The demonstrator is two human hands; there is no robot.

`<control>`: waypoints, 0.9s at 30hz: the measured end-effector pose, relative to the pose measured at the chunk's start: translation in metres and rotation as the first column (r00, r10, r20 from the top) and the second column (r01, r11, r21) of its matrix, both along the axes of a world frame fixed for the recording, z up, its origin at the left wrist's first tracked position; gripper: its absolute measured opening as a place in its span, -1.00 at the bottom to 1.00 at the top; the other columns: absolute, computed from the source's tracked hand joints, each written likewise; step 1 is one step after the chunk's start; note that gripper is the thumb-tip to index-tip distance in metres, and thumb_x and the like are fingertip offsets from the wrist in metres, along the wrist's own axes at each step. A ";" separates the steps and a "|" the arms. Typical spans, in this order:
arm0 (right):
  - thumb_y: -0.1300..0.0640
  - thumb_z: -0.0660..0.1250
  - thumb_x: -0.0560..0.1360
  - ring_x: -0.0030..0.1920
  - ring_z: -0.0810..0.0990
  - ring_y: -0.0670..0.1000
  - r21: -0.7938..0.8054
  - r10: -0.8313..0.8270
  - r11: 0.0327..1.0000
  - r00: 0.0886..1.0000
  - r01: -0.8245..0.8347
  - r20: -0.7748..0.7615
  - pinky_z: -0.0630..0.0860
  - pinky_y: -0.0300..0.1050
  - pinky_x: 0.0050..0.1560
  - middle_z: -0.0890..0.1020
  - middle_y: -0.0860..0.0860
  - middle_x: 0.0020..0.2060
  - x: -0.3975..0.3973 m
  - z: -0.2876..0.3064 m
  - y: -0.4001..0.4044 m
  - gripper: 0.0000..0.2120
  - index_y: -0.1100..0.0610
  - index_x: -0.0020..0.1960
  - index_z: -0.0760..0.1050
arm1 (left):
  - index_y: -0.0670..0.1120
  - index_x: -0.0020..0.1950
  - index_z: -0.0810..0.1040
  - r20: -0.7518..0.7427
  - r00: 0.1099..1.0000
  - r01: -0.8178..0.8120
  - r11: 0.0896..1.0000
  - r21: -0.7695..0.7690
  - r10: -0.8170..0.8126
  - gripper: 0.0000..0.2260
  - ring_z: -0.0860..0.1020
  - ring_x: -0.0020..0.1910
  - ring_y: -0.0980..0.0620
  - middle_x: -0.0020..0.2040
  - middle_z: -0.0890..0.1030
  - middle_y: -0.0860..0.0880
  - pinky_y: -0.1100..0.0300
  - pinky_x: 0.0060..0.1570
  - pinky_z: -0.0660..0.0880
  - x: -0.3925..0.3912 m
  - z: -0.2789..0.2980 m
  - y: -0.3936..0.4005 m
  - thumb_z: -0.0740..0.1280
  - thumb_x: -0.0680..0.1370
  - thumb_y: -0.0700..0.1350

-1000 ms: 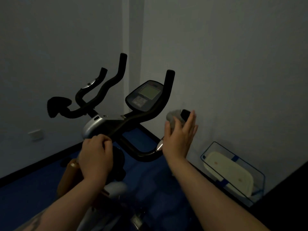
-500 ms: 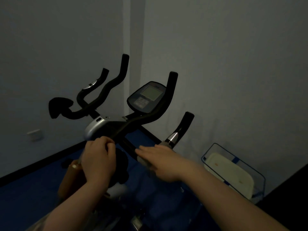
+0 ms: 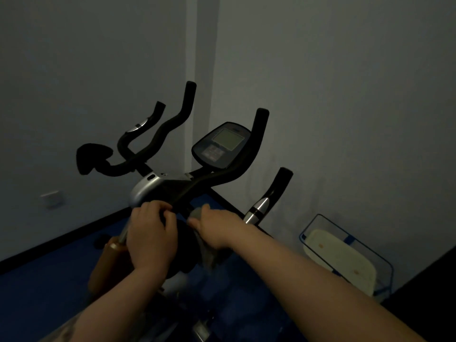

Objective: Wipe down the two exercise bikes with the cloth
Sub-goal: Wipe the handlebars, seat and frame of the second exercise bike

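Right hand (image 3: 217, 229): fingers curled over a grey cloth (image 3: 197, 213), pressing it against the centre of the near bike's (image 3: 158, 186) handlebar; more cloth hangs below the wrist. Left hand (image 3: 150, 233): fingers curled round the handlebar just left of the cloth, knuckles up, close beside the right hand.

The near bike carries a console (image 3: 222, 146) with a pale screen, tilted toward the camera, set between two upswept black grips. A third grip (image 3: 276, 191) (chrome collar at its base) rises to the right. A second bike's handlebar (image 3: 158, 134) stands behind and to the left, against the wall. Lighting is dim; lower frame detail is unclear.

Floor (image 3: 37, 292): blue. A clear bin (image 3: 345, 255) with blue edging, holding something pale, sits against the right wall.
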State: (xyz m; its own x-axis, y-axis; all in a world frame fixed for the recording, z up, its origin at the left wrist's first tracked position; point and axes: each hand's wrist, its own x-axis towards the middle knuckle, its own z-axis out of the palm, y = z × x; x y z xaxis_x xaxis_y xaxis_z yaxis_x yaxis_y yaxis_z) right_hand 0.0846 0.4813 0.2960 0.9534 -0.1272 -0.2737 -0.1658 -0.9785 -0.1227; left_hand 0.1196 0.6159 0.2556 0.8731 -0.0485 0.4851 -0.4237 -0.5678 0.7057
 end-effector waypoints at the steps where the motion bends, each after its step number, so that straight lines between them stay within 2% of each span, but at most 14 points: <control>1: -0.19 -0.02 0.64 0.11 0.52 0.20 0.104 -0.053 0.993 0.998 0.056 -0.025 0.39 -0.04 -0.08 0.49 0.24 0.24 0.010 -0.002 0.002 -0.40 0.24 0.47 0.12 | -0.09 -0.08 0.54 0.002 1.000 0.002 1.000 -0.007 -0.002 -0.93 0.45 -0.04 -0.04 -0.15 0.49 0.00 0.00 -0.19 0.42 0.001 -0.001 0.000 0.29 0.52 -0.23; 3: -0.21 0.00 0.62 0.11 0.51 0.20 0.172 -0.113 0.977 0.991 0.123 -0.071 0.42 -0.02 -0.04 0.49 0.26 0.23 0.017 -0.005 0.002 -0.35 0.23 0.50 0.03 | -0.11 -0.07 0.54 0.009 1.000 0.005 1.000 -0.025 -0.004 -0.92 0.44 -0.04 -0.03 -0.14 0.49 -0.01 0.04 -0.16 0.38 0.000 -0.003 0.000 0.27 0.53 -0.24; 6: -0.17 0.03 0.62 0.18 0.49 0.24 0.101 -0.107 0.987 0.983 0.122 -0.146 0.42 0.05 0.14 0.47 0.27 0.26 0.011 -0.006 -0.004 -0.34 0.21 0.53 -0.07 | -0.13 -0.07 0.54 0.006 1.000 0.000 0.998 -0.059 0.000 -0.89 0.43 -0.04 -0.02 -0.13 0.50 -0.02 0.07 -0.14 0.36 0.002 -0.003 0.000 0.24 0.54 -0.26; 8: -0.16 0.04 0.63 0.23 0.46 0.24 0.132 -0.095 0.984 0.982 0.117 -0.161 0.39 0.03 0.19 0.43 0.26 0.31 0.014 0.000 -0.003 -0.33 0.23 0.54 -0.09 | -0.13 -0.07 0.54 -0.002 1.000 -0.003 0.998 -0.057 0.003 -0.89 0.43 -0.05 -0.02 -0.13 0.51 -0.04 0.05 -0.16 0.37 0.002 -0.003 0.000 0.24 0.54 -0.27; 11: -0.14 0.06 0.64 0.22 0.47 0.21 0.290 -0.109 0.949 0.992 0.124 -0.067 0.40 -0.01 0.10 0.42 0.24 0.32 0.029 0.003 0.004 -0.40 0.23 0.51 0.07 | -0.12 -0.08 0.55 -0.011 1.000 0.006 0.999 -0.032 -0.006 -0.90 0.43 -0.04 -0.03 -0.13 0.50 -0.03 0.06 -0.18 0.34 0.003 -0.002 0.001 0.25 0.53 -0.26; 13: -0.15 0.07 0.62 0.14 0.50 0.18 0.332 -0.142 0.933 0.990 0.139 -0.013 0.38 -0.06 -0.02 0.47 0.25 0.27 0.025 0.000 0.008 -0.38 0.23 0.50 0.04 | -0.10 -0.09 0.54 -0.019 1.000 0.018 1.000 -0.008 -0.018 -0.90 0.42 -0.04 -0.01 -0.13 0.49 0.00 0.08 -0.18 0.33 0.004 -0.002 0.001 0.25 0.53 -0.25; 15: -0.12 0.07 0.63 0.08 0.51 0.17 0.290 -0.119 0.948 0.991 0.133 -0.066 0.34 -0.07 -0.06 0.49 0.26 0.24 0.014 -0.002 0.002 -0.37 0.22 0.52 -0.02 | -0.08 -0.11 0.54 -0.013 1.000 0.028 1.000 0.008 -0.028 -0.89 0.41 -0.05 0.01 -0.13 0.49 0.01 0.07 -0.18 0.33 0.005 -0.003 0.002 0.25 0.52 -0.25; 17: -0.10 0.09 0.63 0.15 0.50 0.20 0.209 -0.096 0.970 0.984 0.126 -0.149 0.32 -0.07 -0.03 0.48 0.28 0.26 0.005 0.001 -0.007 -0.36 0.24 0.52 -0.07 | -0.06 -0.13 0.54 -0.003 0.999 0.037 0.999 0.008 -0.037 -0.88 0.37 -0.07 0.07 -0.13 0.47 0.04 0.08 -0.19 0.32 0.004 -0.003 0.002 0.25 0.52 -0.25; 20: -0.09 0.12 0.63 0.29 0.43 0.21 0.181 -0.068 0.978 0.975 0.107 -0.212 0.34 -0.06 0.13 0.39 0.29 0.36 0.009 0.011 -0.009 -0.31 0.26 0.53 -0.12 | -0.06 -0.15 0.54 0.012 0.999 0.041 0.999 0.012 -0.041 -0.87 0.36 -0.08 0.07 -0.14 0.49 0.02 0.08 -0.19 0.32 0.007 -0.003 0.002 0.26 0.52 -0.25; 22: -0.08 0.12 0.63 0.32 0.42 0.21 0.240 -0.077 0.964 0.982 0.118 -0.172 0.34 -0.03 0.24 0.37 0.26 0.39 0.017 0.007 -0.003 -0.32 0.27 0.54 -0.10 | -0.08 -0.16 0.55 0.001 1.000 0.030 0.999 0.021 -0.030 -0.87 0.37 -0.07 0.05 -0.13 0.50 -0.01 0.07 -0.20 0.32 0.008 -0.005 0.002 0.26 0.52 -0.26; 24: -0.06 0.12 0.63 0.24 0.48 0.21 0.243 -0.070 0.965 0.991 0.096 -0.113 0.40 -0.02 0.17 0.44 0.26 0.32 0.015 0.002 0.001 -0.36 0.27 0.52 -0.04 | -0.08 -0.15 0.55 -0.001 1.000 0.027 0.999 0.023 -0.027 -0.87 0.37 -0.07 0.04 -0.13 0.49 -0.01 0.08 -0.20 0.31 0.008 -0.006 0.002 0.26 0.52 -0.26; 26: -0.05 0.14 0.63 0.15 0.51 0.20 0.096 0.021 0.995 0.991 -0.008 -0.132 0.38 -0.04 0.03 0.49 0.25 0.25 -0.001 0.007 -0.005 -0.40 0.24 0.50 0.01 | -0.08 -0.16 0.55 0.006 0.999 0.034 0.999 0.024 -0.034 -0.86 0.36 -0.08 0.05 -0.13 0.48 0.01 0.08 -0.21 0.31 0.007 -0.007 0.002 0.25 0.53 -0.27; 27: -0.04 0.14 0.62 0.16 0.51 0.20 0.000 0.069 0.998 0.986 -0.070 -0.155 0.36 -0.03 0.04 0.48 0.23 0.26 -0.012 0.013 -0.011 -0.44 0.21 0.48 0.04 | -0.08 -0.17 0.55 0.009 0.999 0.038 0.999 0.023 -0.038 -0.85 0.34 -0.09 0.06 -0.14 0.47 0.02 0.08 -0.21 0.31 0.007 -0.007 0.002 0.25 0.53 -0.27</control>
